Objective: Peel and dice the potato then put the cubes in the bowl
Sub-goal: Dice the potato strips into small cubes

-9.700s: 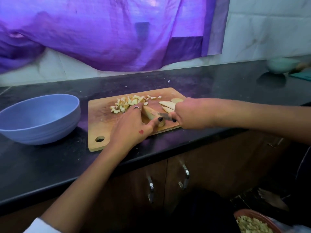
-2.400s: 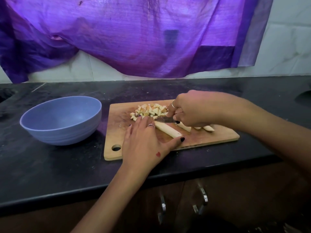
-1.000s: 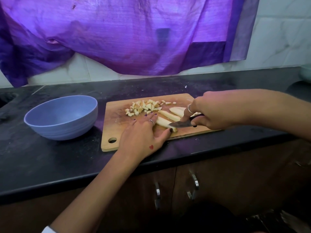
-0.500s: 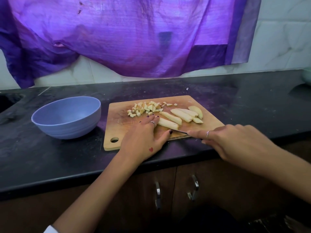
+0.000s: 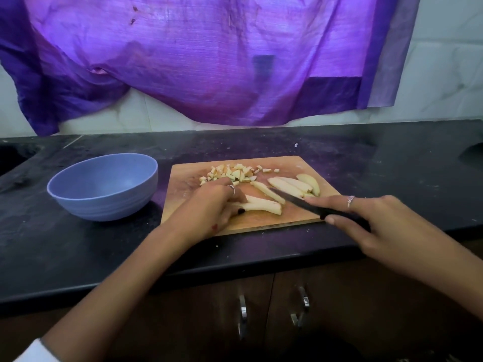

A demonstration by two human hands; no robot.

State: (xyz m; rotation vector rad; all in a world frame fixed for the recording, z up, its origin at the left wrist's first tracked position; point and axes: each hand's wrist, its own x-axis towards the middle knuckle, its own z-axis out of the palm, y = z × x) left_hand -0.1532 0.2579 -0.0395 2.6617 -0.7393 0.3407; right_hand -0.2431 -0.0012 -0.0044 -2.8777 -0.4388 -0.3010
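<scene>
Head view, the only one. Board [image 5: 245, 220] lies on the black counter [image 5: 78, 244] close to its front edge, handle-hole end hidden under the left forearm. Bowl [image 5: 104, 186] stands on the counter just beside the board's left end, apart from it; no cubes seen inside. Left hand [image 5: 209, 207] rests on the board near its front-left part, fingers curled over and pinning one end of two long potato strips [image 5: 264, 205] that lie side by side. Right hand [image 5: 376, 226] reaches over the board's front-right corner, fingers wrapped on the dark handle of the knife [image 5: 295, 201]; index finger laid along the handle toward the blade. Blade tip sits above the board between the pinned strips and the spare strips [image 5: 290, 185] toward the right end; cannot tell whether it touches anything. Cubes [image 5: 232, 173] piled at the board's back edge, left of centre, a few strays trailing right. No skin visible on any piece, so peeling looks done. Dicing reads as roughly half done: one pile cut, several strips whole. Left to do, by my reckoning: cross-cut the pinned pair, then the spares, then move all cubes to the bowl.
</scene>
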